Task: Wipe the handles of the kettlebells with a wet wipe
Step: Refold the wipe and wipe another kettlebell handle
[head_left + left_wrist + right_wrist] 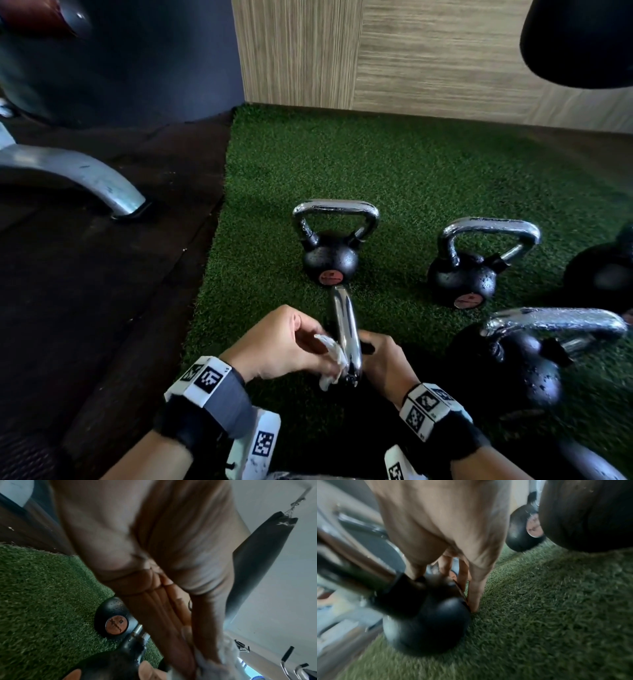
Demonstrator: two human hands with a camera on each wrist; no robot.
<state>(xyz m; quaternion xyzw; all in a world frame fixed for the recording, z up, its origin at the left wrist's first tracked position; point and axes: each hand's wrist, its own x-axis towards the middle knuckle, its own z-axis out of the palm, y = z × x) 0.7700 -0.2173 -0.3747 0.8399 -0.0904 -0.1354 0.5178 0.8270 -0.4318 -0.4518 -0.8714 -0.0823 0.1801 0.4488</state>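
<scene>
A small black kettlebell stands on the green turf close in front of me, its chrome handle edge-on in the head view. My left hand pinches a crumpled white wet wipe against the handle's left side; the wipe shows below the fingers in the left wrist view. My right hand grips the kettlebell's black ball from the right. Its fingers run down the side to the turf, and the thumb sits by the handle base.
Three more chrome-handled kettlebells stand on the turf: one just beyond, one to the right, a bigger one near right. Dark rubber floor and a metal machine foot lie left. A wooden wall closes the back.
</scene>
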